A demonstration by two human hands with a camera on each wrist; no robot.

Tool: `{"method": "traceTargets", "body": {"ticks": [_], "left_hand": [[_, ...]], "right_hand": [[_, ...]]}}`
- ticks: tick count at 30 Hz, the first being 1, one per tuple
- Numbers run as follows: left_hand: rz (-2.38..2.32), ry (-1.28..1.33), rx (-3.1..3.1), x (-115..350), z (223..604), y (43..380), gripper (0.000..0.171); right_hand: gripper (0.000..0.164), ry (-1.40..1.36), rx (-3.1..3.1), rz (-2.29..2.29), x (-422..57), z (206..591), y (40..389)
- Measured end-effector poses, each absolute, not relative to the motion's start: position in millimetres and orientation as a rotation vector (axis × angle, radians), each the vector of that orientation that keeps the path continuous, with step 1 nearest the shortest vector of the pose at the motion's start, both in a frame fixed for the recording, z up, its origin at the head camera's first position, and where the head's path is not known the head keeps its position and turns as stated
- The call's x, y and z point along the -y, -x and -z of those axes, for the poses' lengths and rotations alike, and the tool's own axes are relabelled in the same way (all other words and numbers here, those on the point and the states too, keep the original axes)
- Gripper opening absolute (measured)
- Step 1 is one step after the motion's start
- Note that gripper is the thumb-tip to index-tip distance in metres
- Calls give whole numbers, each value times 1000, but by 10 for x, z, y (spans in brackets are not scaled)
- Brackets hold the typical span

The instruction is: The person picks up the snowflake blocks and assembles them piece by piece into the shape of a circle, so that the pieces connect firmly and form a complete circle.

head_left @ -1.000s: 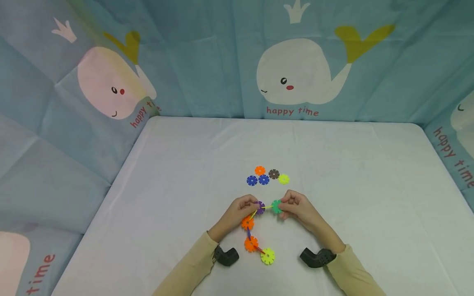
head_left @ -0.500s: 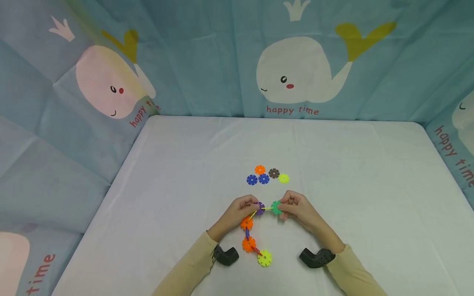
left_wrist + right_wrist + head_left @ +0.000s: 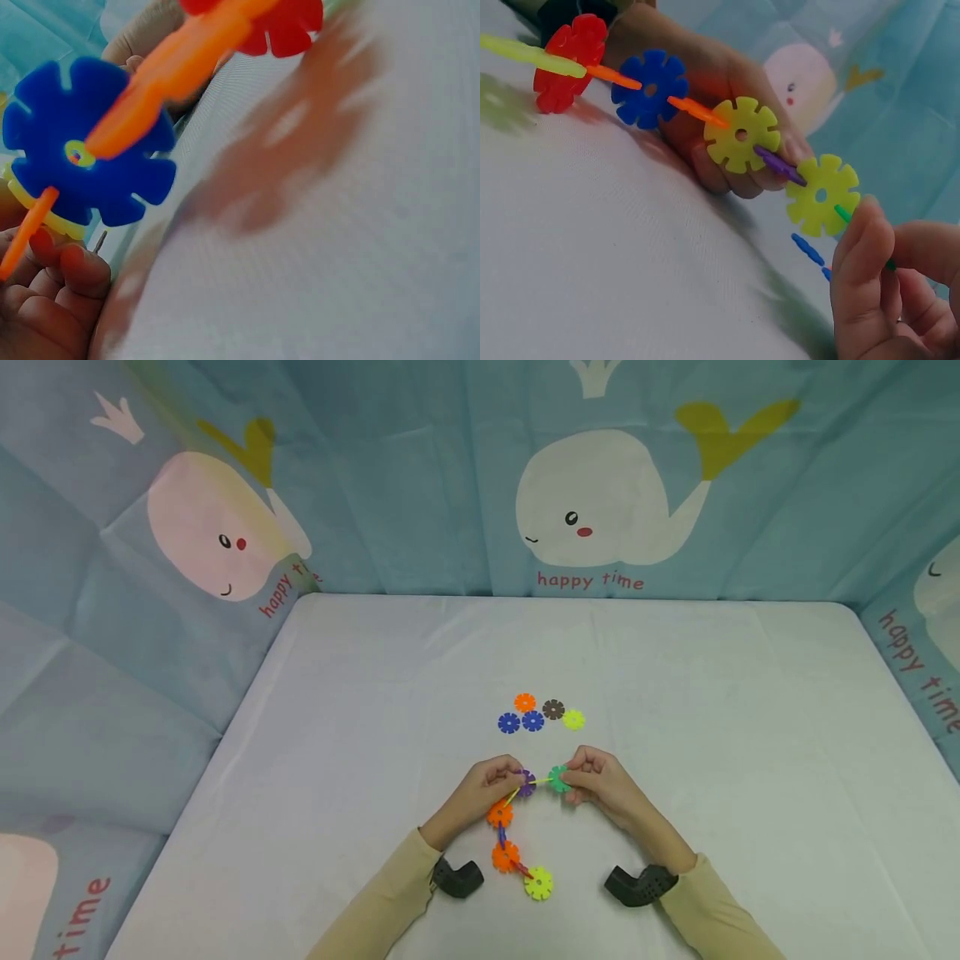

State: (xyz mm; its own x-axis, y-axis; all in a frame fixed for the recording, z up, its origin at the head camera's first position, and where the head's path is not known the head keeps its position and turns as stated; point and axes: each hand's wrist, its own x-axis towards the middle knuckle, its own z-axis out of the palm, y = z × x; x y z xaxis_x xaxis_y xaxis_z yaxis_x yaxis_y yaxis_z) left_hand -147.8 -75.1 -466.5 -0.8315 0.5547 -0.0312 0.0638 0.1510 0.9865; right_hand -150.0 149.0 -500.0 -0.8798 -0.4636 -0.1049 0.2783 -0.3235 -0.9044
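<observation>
A chain of slotted plastic snowflake discs runs between my two hands. My left hand [image 3: 480, 789] pinches the purple disc [image 3: 528, 785]. From there the chain bends toward me through two orange discs, the upper orange disc [image 3: 499, 815] and the lower orange disc [image 3: 506, 857], to a yellow-green disc [image 3: 538, 884]. Edge-on discs join them, among them a blue disc [image 3: 52, 135] and a red disc [image 3: 289, 30] facing the left wrist camera. My right hand [image 3: 600, 781] pinches the green disc [image 3: 557, 778], linked to the purple one by a yellow disc [image 3: 823, 195].
Beyond my hands lie loose discs on the white table [image 3: 750, 710]: an orange one [image 3: 525, 702], a brown one [image 3: 553, 709], a yellow one [image 3: 573, 720] and two blue ones, the left blue disc [image 3: 508, 722] among them. A blue whale-print curtain [image 3: 420, 485] surrounds the table.
Both hands keep their grips in nearly the same place. The chain's lower yellow-green end swung a little left, then slightly back right.
</observation>
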Motion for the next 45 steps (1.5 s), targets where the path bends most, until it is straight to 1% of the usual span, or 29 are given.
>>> {"method": "traceTargets", "body": {"ticks": [9, 15, 25, 34, 37, 41, 45], "left_hand": [[-1718, -601, -2001, 768, 4681, 1505, 12], [-1776, -471, -1809, 794, 4720, 1556, 16], [-1798, -443, -1763, 784, 4702, 1573, 15], [-1800, -464, -1766, 788, 4684, 1563, 15], [-1802, -479, -1788, 795, 4803, 1579, 16], [-1810, -506, -1807, 807, 4836, 1573, 15], [-1780, -537, -1826, 817, 4717, 1543, 12]], "right_hand": [[16, 115, -1336, 2249, -1474, 4973, 1483], [22, 126, -1131, 2266, -1454, 4967, 1470], [17, 55, -1171, 2286, -1454, 4933, 1464], [14, 87, -1318, 2273, -1422, 4967, 1455], [13, 118, -1376, 2269, -1410, 4976, 1444], [13, 166, -1415, 2271, -1397, 4997, 1437], [13, 200, -1420, 2281, -1393, 5025, 1442]]}}
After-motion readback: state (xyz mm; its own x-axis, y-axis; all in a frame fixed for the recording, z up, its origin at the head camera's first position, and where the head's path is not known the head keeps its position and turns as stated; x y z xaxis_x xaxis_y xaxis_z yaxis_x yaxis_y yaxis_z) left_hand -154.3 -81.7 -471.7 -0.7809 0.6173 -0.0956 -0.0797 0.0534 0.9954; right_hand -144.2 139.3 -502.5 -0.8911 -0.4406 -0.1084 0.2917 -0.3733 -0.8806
